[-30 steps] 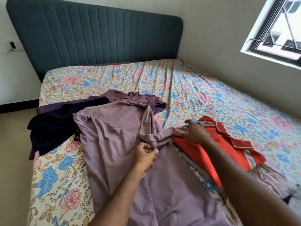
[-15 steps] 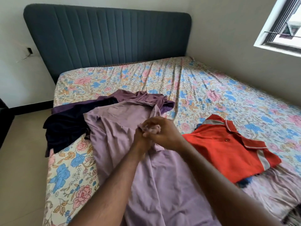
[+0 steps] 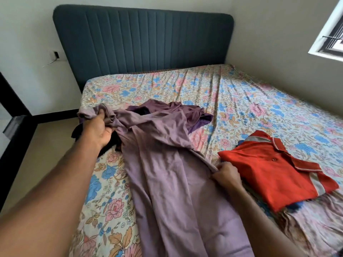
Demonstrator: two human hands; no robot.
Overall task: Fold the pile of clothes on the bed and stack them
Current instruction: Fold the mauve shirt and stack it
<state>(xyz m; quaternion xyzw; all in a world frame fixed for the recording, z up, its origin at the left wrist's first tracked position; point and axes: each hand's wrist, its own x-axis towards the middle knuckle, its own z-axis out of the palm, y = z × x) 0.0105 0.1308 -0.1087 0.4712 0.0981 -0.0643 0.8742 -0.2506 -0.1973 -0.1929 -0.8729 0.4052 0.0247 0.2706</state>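
- Change from half a second ago: I see the two hands, then bunched together over the middle of the mauve garment (image 3: pixel 167 164), now spread apart to opposite sides of it.
- My left hand (image 3: pixel 98 128) sits at left of centre in the frame, fingers curled round a bunched end of the mauve garment, which it holds raised off the bed (image 3: pixel 241 93). That end was near the centre of the cloth earlier.
- My right hand (image 3: pixel 225 176) is at lower right of centre, finger and thumb pinching the garment's right edge, just beside the folded red polo shirt (image 3: pixel 274 175).
- The mauve garment now runs in a long strip from the left hand down to the bottom edge of the frame, lying on the floral sheet.
- A darker purple garment (image 3: pixel 200 117) lies crumpled at the far end of the mauve one, centre of frame. A black garment (image 3: pixel 109 143) shows partly under the left hand, more covered than before.
- The red polo shirt lies folded at right of frame, its place on the bed unchanged, on top of other folded cloth that I cannot make out.
- Writing: I can read no brand, label or lettering on any item.
- The grey padded headboard (image 3: pixel 144 39) fills the upper part; a window corner (image 3: pixel 330 38) shows at upper right.
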